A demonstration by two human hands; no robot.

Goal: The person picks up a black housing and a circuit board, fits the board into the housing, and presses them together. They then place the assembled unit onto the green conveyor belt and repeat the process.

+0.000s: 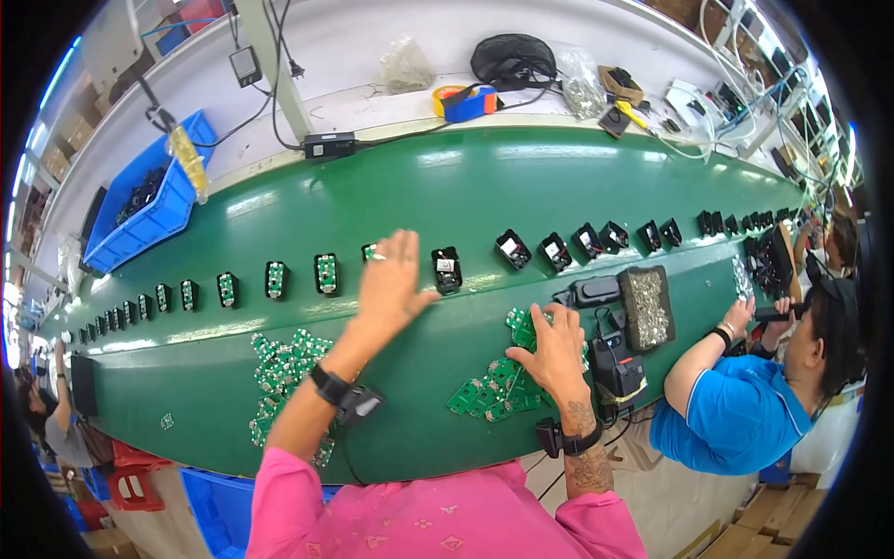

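Note:
My left hand [389, 284] reaches over the row on the green bench, fingers stretched out flat. Beneath its fingertips a black housing with a green circuit board [370, 252] is partly hidden. Just right of that hand stands a black housing [447, 269] with no green board on top. My right hand [557, 352], thumb and fingers apart, is over a pile of green circuit boards [500, 389]; some boards under its fingers are hidden. Another heap of circuit boards [284, 365] lies beside my left forearm. Farther left, several housings carry green boards, such as this filled housing [326, 274].
Right of my right hand sit a black power tool [617, 368], a black case [595, 292] and a tray of small metal parts [649, 312]. A blue bin [154, 200] stands back left. A co-worker in a blue shirt [736, 405] works at the right; tape rolls [466, 102] lie on the shelf.

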